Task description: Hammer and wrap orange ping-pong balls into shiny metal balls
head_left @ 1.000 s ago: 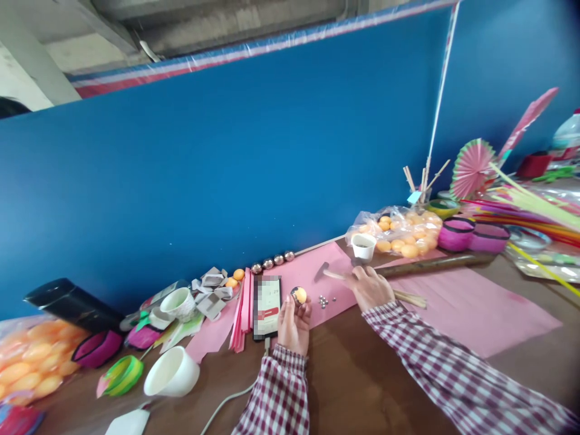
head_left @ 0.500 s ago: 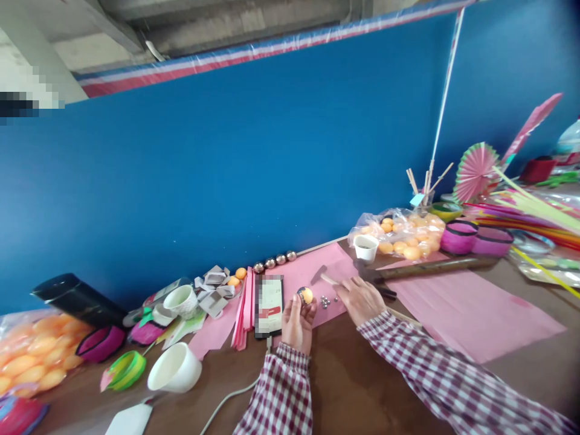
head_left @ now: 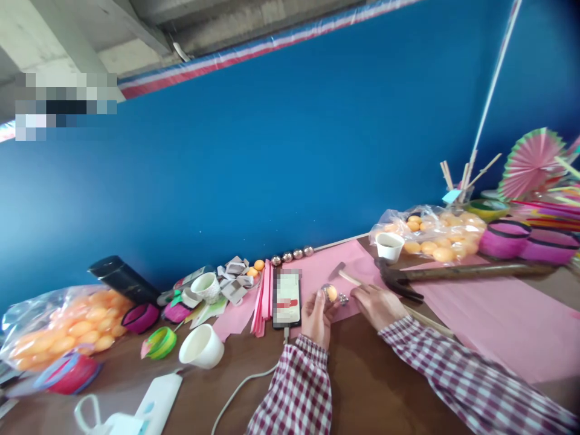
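My left hand (head_left: 318,320) is closed around an orange ball (head_left: 332,293) that is partly covered in shiny dark metal. My right hand (head_left: 378,305) is closed on the wooden handle of a small hammer (head_left: 352,278), whose grey head points away from me over pink paper (head_left: 312,275). Between both hands lies a little heap of small silvery pieces (head_left: 343,299), too small to make out well. Left of my left hand is a phone (head_left: 287,302) with its screen lit and a cable plugged in.
Shiny metallic balls (head_left: 298,254) line the blue partition (head_left: 254,139). A claw hammer (head_left: 453,272) lies at right. Bags of orange balls (head_left: 67,332) stand on both sides. White cups (head_left: 202,347), a power strip (head_left: 159,402) and pink strips (head_left: 261,302) are at left.
The view has turned a little left, so everything appears shifted to the right. Both hands keep their holds on the ball and the small hammer.
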`<state>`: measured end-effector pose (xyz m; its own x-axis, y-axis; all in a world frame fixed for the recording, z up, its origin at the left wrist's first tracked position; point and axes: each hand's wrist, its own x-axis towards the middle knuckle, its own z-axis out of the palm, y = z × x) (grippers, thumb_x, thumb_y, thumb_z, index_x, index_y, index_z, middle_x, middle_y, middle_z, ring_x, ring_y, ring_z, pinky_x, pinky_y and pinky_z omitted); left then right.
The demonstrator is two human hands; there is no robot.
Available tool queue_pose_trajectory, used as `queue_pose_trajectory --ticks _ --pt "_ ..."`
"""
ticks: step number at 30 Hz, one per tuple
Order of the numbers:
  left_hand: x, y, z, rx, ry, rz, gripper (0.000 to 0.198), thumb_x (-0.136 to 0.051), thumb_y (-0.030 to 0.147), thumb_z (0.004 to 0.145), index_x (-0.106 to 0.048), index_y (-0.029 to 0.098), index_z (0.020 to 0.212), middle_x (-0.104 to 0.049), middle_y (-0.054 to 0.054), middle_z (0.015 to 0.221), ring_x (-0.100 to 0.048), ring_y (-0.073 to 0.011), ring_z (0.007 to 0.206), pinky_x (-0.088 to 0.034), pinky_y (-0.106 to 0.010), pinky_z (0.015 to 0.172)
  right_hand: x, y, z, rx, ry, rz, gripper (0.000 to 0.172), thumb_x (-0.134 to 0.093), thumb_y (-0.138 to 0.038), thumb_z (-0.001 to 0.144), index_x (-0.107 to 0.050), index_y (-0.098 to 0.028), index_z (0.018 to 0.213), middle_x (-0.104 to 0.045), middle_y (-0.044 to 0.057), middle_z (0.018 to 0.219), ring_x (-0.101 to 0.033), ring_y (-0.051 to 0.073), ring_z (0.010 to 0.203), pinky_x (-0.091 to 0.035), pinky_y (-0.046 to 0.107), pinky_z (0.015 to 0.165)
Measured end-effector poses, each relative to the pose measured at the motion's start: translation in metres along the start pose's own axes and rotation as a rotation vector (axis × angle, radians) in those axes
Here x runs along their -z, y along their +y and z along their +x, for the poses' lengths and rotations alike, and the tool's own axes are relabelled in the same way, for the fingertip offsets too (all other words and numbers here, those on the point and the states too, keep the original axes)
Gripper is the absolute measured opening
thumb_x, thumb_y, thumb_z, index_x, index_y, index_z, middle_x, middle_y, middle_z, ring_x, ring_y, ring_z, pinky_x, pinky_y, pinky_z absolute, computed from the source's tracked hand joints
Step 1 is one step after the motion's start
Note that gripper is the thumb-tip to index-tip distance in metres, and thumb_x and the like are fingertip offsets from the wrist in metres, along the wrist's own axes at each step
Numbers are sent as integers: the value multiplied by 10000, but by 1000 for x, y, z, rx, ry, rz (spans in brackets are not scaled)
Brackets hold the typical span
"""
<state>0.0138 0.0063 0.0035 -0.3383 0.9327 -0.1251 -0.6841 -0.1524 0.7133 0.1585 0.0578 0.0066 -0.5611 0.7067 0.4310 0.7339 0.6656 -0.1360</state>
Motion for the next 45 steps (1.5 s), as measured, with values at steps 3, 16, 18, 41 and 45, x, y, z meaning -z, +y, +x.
queue_pose_trajectory --ticks 3,16,18,41,45 --pt "-2 1 -3 3 -21 53 272 -665 321 659 -591 142 850 -657 -45 767 -627 -143 653 -492 -286 630 -2 -4 -2 -39 98 265 170 -405 -208 830 -574 -188 818 -625 38 818 -566 133 716 -416 231 632" --pt "-2 0 -3 18 -78 86 402 -686 210 643 -564 179 1025 -624 -50 929 -622 -131 757 -471 -283 749 -2 -17 1 -320 50 996 210 -540 -344 728 -604 -150 778 -634 37 702 -564 142 598 -470 258 558" --pt "-3 0 -3 21 -75 108 439 -703 209 619 -558 187 1034 -626 -45 916 -623 -132 751 -471 -286 753 -1 -17 1 -314 63 1004 214 -522 -353 745 -601 -156 771 -625 29 695 -567 141 615 -471 253 570" --pt "2 -4 -3 -7 -145 301 457 -696 229 618 -557 189 1052 -636 -73 959 -622 -148 761 -489 -293 720 7 -16 0 -341 163 982 158 -504 -312 770 -562 -171 732 -605 11 683 -552 130 618 -455 245 597" --pt "2 -5 -2 -26 -153 315 462 -691 226 623 -561 190 1065 -640 -70 955 -615 -128 714 -496 -281 695 4 -14 1 -384 183 987 161 -524 -326 755 -575 -174 741 -629 15 696 -565 133 604 -462 244 581"
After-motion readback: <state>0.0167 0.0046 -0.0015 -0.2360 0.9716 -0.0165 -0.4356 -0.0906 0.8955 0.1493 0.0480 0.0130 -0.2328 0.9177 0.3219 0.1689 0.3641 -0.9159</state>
